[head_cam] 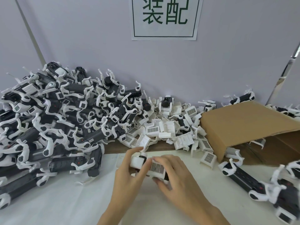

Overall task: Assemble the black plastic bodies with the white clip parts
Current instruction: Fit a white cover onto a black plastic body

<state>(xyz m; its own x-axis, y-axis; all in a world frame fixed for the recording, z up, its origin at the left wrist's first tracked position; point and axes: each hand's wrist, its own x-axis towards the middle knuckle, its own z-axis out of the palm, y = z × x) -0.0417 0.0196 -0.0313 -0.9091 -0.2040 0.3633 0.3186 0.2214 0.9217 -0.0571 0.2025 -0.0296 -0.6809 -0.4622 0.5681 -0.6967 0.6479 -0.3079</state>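
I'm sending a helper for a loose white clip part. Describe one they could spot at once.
Start at the tipped cardboard box on the right. Just off its lower left corner, on the white table, lies a white clip part. It sits alone, grille face up, apart from the heap of clip parts behind.

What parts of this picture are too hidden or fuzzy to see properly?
- Head view: the black body in the hands is mostly covered by the right hand and the white clip part.
- Whether that clip is fully snapped on: hidden by the fingers.
- Inside of the cardboard box: dark, and cut off by the right edge.
- Labels on the pile of black and white parts: too small.
- The sign: top cut off.
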